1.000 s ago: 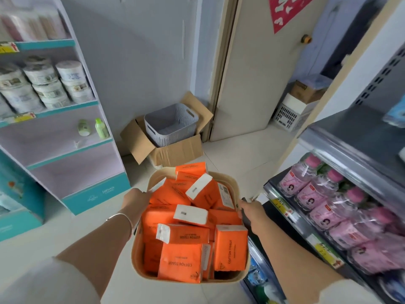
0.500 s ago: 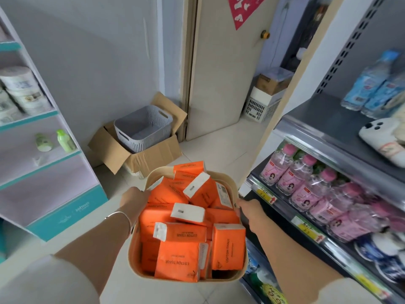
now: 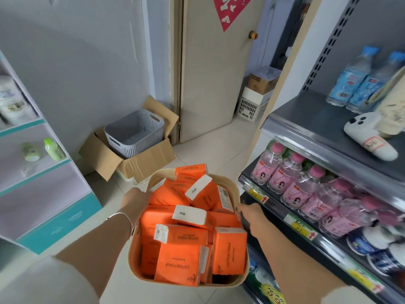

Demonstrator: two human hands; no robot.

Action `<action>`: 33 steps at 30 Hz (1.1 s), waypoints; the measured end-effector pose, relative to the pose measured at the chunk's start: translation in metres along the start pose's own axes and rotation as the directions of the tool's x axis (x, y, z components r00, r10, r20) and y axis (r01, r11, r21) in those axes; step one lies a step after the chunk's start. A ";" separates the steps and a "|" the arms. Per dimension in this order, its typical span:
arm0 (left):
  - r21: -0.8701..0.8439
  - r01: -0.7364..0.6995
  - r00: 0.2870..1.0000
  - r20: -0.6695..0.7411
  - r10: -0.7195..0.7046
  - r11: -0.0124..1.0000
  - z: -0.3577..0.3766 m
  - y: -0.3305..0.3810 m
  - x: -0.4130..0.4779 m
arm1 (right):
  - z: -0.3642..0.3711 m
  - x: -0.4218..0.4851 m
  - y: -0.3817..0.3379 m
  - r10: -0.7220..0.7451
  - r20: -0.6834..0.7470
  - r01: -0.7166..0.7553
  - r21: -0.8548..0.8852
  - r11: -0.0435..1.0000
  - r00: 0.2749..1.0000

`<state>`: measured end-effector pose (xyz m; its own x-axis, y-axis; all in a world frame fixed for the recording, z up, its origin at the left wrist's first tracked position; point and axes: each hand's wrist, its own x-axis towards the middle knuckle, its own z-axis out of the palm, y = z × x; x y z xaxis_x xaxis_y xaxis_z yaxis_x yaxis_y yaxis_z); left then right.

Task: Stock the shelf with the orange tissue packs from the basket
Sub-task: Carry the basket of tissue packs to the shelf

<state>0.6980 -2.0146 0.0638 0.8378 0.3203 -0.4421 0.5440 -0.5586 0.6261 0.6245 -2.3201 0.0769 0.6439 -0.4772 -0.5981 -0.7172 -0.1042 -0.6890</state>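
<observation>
Head view, and we're looking straight down at a beige basket [image 3: 140, 255] carried out front, both hands on it. Left hand [image 3: 134, 202] has its grip closed on the left rim, a thin bracelet [image 3: 122, 216] on the wrist; fingers are tucked behind the rim, so they can't be made out. Right hand [image 3: 252, 216] is clamped on the right rim, fingertips likewise hidden over the edge. Inside, the orange tissue packs [image 3: 182, 260] are heaped at all angles, some upright, some lying flat with white ends showing, "COTTON TISSUE" printed on several; the lower layers are buried and can't be counted. To the right stands a dark shelf unit [image 3: 306, 119], pink-capped bottles [image 3: 291, 172] lined up on the level near the right hand, blue bottles [image 3: 355, 84] above, cut off by the frame edge. A white plush toy [image 3: 368, 137] lies on that upper level, blurred. Ahead on the floor, a grey basket [image 3: 133, 132] sits in an open cardboard box [image 3: 140, 165]. At left, a pale display stand [image 3: 43, 194] holds two small green bottles [image 3: 41, 149], soft and hard to read.
</observation>
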 end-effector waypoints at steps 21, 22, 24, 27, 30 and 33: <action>-0.134 0.244 0.948 -0.175 -0.265 0.961 0.058 -0.038 -0.020 | 0.041 0.092 0.026 0.082 0.333 -0.007 -0.220 0.975 0.939; -0.141 0.262 0.942 -0.176 -0.285 0.955 0.062 -0.046 -0.019 | 0.046 0.092 0.027 0.079 0.341 0.003 -0.234 0.972 0.937; -0.147 0.303 0.929 -0.172 -0.326 0.942 0.070 -0.065 -0.018 | 0.059 0.095 0.035 0.081 0.360 0.026 -0.284 0.958 0.930; -0.131 0.367 0.910 -0.153 -0.385 0.921 0.084 -0.097 -0.009 | 0.081 0.103 0.052 0.105 0.393 0.038 -0.338 0.940 0.913; -0.085 0.409 0.901 -0.122 -0.417 0.908 0.103 -0.131 0.010 | 0.106 0.118 0.081 0.138 0.423 0.008 -0.325 0.946 0.896; -0.042 0.421 0.901 -0.093 -0.423 0.906 0.130 -0.166 0.030 | 0.134 0.142 0.118 0.147 0.421 0.000 -0.331 0.944 0.895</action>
<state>0.6268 -2.0114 -0.1366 0.5290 0.5963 -0.6039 0.8478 -0.3389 0.4079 0.6673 -2.2830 -0.1445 0.5827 -0.0749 -0.8092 -0.7647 -0.3874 -0.5148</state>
